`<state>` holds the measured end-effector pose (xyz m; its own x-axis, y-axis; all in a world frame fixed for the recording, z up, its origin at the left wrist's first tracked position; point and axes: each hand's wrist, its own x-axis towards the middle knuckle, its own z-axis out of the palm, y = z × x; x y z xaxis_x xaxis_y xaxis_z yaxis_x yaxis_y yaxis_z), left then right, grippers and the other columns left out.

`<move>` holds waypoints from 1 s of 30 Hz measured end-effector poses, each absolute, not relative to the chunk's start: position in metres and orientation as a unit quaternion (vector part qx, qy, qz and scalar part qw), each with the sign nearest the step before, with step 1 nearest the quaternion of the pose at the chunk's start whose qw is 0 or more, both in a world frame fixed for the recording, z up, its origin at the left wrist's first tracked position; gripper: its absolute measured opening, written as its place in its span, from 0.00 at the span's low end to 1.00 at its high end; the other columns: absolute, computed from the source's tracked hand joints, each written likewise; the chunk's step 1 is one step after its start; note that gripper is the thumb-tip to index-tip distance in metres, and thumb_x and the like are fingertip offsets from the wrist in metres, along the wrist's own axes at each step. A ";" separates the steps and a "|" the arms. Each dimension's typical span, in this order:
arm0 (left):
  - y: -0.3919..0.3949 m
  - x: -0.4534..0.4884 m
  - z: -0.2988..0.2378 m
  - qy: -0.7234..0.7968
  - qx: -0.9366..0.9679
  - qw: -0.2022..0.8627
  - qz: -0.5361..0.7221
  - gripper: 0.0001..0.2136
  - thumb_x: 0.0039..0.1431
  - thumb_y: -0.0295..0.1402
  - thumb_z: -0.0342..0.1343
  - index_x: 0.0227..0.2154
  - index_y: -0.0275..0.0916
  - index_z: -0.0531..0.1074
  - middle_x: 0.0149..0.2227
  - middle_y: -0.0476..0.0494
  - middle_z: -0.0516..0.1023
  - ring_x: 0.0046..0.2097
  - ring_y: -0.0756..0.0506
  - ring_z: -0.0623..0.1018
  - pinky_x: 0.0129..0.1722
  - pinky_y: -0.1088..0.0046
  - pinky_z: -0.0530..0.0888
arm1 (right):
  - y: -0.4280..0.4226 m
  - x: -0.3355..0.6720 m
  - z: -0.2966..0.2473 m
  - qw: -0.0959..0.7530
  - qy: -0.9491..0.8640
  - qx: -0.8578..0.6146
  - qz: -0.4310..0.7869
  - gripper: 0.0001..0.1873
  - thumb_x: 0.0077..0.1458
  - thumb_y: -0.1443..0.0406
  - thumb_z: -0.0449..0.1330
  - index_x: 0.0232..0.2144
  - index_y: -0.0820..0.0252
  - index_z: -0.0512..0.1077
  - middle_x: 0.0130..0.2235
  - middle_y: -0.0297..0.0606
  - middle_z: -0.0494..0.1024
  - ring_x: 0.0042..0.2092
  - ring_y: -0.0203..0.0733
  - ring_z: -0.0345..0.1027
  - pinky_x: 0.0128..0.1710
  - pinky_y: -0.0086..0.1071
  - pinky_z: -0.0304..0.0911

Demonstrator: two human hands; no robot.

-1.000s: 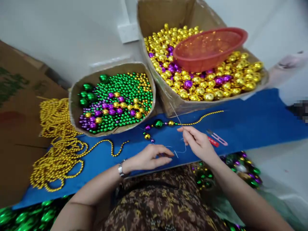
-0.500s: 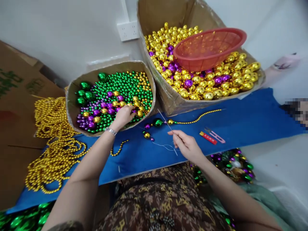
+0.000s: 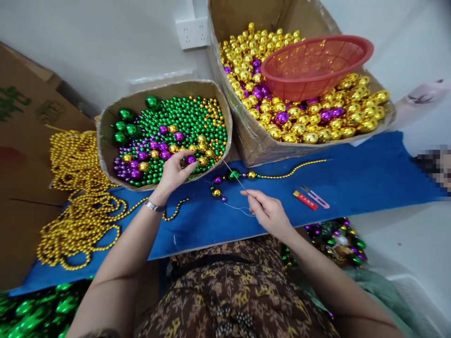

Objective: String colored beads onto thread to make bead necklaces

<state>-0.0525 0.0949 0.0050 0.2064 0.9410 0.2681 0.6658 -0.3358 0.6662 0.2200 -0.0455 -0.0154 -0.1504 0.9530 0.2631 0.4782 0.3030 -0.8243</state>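
My left hand (image 3: 172,172) reaches over the front rim of a small cardboard box (image 3: 105,141) full of green, purple and gold beads. Its thumb and forefinger pinch a purple bead (image 3: 190,159) at the bead heap's near edge. My right hand (image 3: 268,213) rests on the blue board (image 3: 352,178) and pinches a long thin needle (image 3: 233,173), which points up and to the left with white thread trailing from it. Just beyond the needle lies a part-strung strand (image 3: 246,175) of purple, green and gold beads, running right into small gold beads.
A big box of gold beads (image 3: 317,126) with a red basket (image 3: 317,63) on top stands at the back right. Piled gold bead strings (image 3: 77,197) lie left. Thread snips (image 3: 316,196) and a small red item lie right of my hand. Bagged beads sit by my lap.
My left hand left the blue board, reached up into the small bead box and now pinches a purple bead. My right hand shifted slightly left, still holding the needle.
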 end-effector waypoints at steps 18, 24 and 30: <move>0.216 -0.164 0.038 0.753 0.592 -0.037 0.284 0.17 0.57 0.29 0.53 0.49 0.30 0.71 0.49 0.28 0.73 0.52 0.35 0.71 0.54 0.54 0.65 | -0.038 0.227 -0.039 0.406 -0.698 -0.521 0.276 0.16 0.64 0.58 0.50 0.47 0.58 0.72 0.23 0.32 0.74 0.22 0.34 0.69 0.23 0.23 0.67; 0.228 -0.196 0.038 0.753 0.615 0.001 0.234 0.22 0.45 0.29 0.63 0.47 0.33 0.70 0.49 0.27 0.70 0.57 0.26 0.65 0.54 0.45 0.64 | -0.030 0.214 -0.042 0.416 -0.705 -0.500 0.282 0.14 0.64 0.60 0.50 0.46 0.55 0.73 0.23 0.33 0.75 0.22 0.36 0.70 0.22 0.24 0.68; 0.194 -0.159 0.041 0.649 0.568 0.203 0.463 0.20 0.53 0.38 0.59 0.47 0.37 0.65 0.48 0.32 0.72 0.50 0.37 0.74 0.47 0.55 0.74 | -0.028 0.195 -0.040 0.404 -0.725 -0.475 0.292 0.15 0.65 0.62 0.49 0.47 0.56 0.72 0.34 0.39 0.81 0.25 0.36 0.73 0.26 0.25 0.71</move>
<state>-0.1594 0.1942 0.0415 -0.2712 0.9260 0.2627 0.5497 -0.0751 0.8320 0.1947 -0.0282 -0.0402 -0.2217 0.9248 0.3091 0.4531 0.3783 -0.8072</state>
